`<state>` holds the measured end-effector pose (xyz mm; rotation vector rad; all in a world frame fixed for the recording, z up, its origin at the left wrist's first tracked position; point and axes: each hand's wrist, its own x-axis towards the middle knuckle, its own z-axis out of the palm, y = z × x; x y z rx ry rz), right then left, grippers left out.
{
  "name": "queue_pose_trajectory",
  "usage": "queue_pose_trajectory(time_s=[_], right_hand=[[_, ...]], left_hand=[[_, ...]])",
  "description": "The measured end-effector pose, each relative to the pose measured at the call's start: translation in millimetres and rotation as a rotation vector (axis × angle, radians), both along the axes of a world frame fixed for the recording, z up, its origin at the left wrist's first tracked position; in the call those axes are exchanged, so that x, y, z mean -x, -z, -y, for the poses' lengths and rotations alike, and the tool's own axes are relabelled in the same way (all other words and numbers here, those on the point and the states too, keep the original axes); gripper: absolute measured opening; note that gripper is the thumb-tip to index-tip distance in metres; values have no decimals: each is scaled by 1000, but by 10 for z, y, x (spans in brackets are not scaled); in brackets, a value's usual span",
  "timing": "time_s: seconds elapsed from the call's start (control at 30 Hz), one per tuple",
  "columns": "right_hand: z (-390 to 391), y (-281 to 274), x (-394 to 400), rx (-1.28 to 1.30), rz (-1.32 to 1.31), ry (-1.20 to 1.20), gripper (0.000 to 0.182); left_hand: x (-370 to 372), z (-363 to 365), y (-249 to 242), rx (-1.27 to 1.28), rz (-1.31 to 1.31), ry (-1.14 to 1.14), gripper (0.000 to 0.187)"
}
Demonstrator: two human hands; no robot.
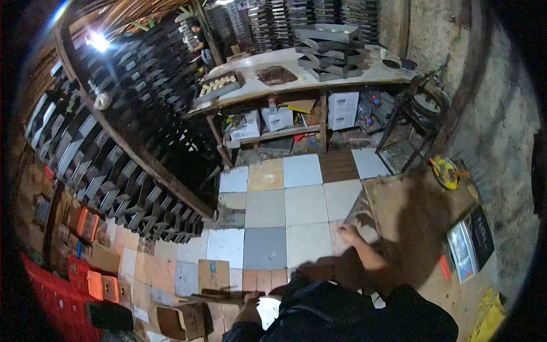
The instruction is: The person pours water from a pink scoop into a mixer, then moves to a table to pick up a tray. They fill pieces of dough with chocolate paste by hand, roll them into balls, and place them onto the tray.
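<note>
At the bottom centre, my left hand (251, 297) is closed at the rim of a white round object (268, 310), partly hidden by my dark clothing. My right hand (348, 233) is held out over the tiled floor (265, 248), beside the wooden table at right. Its fingers look curled together; whether something small is in them cannot be made out.
A long worktable (250, 66) bears a tray of dough pieces (219, 85) and stacked trays (330, 57). Tall tray stacks stand left. A wooden table (421, 228) is at right, a black stool (416, 119) behind it. Cardboard box (181, 322) lower left. A person (200, 43) stands far back.
</note>
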<state>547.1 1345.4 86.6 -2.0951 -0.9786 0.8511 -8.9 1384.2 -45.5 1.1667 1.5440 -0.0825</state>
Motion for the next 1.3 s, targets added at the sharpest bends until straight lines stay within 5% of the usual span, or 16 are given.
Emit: queue_pose_trajectory(time_s=[0.13, 0.2, 0.23, 0.37, 0.43, 0.47, 0.5, 0.6, 0.63, 0.73, 0.77, 0.93, 0.97, 1.0, 1.2, 1.3], right_hand=[[-1534, -498, -322, -148, 57, -30, 30], [-2057, -583, -350, -46, -121, 76, 27], [-2247, 30, -551, -229, 22, -37, 24], [-2430, 127, -622, 276, -694, 167, 20], [-2629, 276, -752, 381, -724, 195, 20], [-2767, 365, -825, 417, -728, 209, 20], [-2959, 423, -893, 449, -729, 214, 20], [-3874, 620, -1084, 515, -719, 180, 20], [-4232, 665, -1133, 537, -710, 165, 20], [-5497, 741, -1297, 545, -660, 66, 21], [-5927, 747, -1348, 535, -637, 23, 21], [-7656, 500, -1198, 433, -554, -181, 23], [-7915, 447, -1119, 402, -549, -205, 23], [-8174, 431, -1062, 367, -547, -234, 23], [-8971, 270, -609, 172, -565, -236, 26], [-8947, 291, -526, 126, -587, -145, 27]], left_hand=[[-487, -1081, 135, 206, 314, -386, 33], [-773, -1542, 163, 44, 311, -249, 35], [-898, -1837, 234, -27, 278, -241, 36], [-1208, -3194, 453, -29, -9, -149, 31], [-1237, -3623, 234, -627, 46, 99, 26], [-1246, -3990, 48, -111, 66, -227, 27], [-1294, -4204, -103, -239, 122, -154, 23], [-1041, -4958, 64, -374, 846, -731, 36], [-916, -5449, -140, -240, 450, -713, 44], [-82, -6440, -595, -969, 87, -845, 39], [-177, -6486, -1825, -922, 53, -939, 44], [980, -7299, -4677, -1703, 283, -845, 57], [1085, -7327, -5227, -1718, 228, -1003, 58], [1170, -7286, -5812, -1929, -335, -833, 60], [2037, -7493, -7694, -1919, -1250, -522, 56], [2937, -7791, -8162, -1826, -1356, -505, 60]])
